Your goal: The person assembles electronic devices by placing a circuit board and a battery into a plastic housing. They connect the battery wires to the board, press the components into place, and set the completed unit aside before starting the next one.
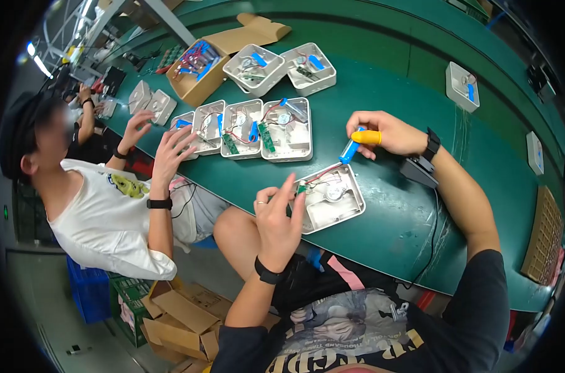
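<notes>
A white plastic housing [337, 213] lies in front of me, with a round speaker-like part [334, 191] inside and thin wires. My right hand [388, 133] pinches a blue cylindrical battery [349, 151] above the housing's far edge; a yellow finger cot [366, 137] covers the thumb. Red wires [326, 171] run from near the battery down into the housing. At the housing's left side is my left hand [275, 221], fingers apart, thumb and index beside a small green circuit board [302, 187] that they partly hide. Whether they touch it is unclear.
More white housings [287, 129] with boards and batteries stand at left and beyond. A cardboard box [198, 71] holds blue batteries. A co-worker [108, 205] works at left, hands over the housings. A black device [419, 171] with a cable sits under my right wrist. A brown tray [542, 236] lies far right.
</notes>
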`<state>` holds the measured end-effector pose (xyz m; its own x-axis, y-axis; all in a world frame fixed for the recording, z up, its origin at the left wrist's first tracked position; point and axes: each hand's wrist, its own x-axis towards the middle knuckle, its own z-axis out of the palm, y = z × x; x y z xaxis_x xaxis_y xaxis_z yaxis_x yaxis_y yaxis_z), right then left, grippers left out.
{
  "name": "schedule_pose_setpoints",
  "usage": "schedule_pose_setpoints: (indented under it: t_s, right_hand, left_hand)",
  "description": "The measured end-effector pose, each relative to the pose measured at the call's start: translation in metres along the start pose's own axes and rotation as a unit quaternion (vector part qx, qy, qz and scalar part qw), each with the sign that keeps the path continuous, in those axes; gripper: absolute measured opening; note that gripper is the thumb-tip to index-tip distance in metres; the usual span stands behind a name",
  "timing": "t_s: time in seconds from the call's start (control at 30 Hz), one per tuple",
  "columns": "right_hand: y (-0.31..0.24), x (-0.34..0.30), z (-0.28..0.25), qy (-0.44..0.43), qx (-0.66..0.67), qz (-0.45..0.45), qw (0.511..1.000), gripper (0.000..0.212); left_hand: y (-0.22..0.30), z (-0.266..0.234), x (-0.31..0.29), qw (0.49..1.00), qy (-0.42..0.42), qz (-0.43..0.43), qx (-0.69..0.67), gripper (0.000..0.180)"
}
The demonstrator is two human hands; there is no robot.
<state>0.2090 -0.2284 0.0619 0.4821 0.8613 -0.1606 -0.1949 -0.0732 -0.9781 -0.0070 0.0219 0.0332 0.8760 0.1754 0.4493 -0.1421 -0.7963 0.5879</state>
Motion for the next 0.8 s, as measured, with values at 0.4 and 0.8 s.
schedule_pose_setpoints:
  t_s: [0.4, 0.8]
  right_hand:
    - [-0.017, -0.016, 0.012, 0.023, -0.501, -0.137, 0.854, 0.018]
    - [-0.017, -0.018, 0.079, -0.110, -0.484, -0.222, 0.839, 0.041]
  left_hand:
    - [-0.005, 0.002, 0.014, 0.988, -0.066, -0.008, -0.142, 0.025]
    - [-0.020, 0.000, 0.013, 0.964, -0.177, 0.086, -0.180, 0.029]
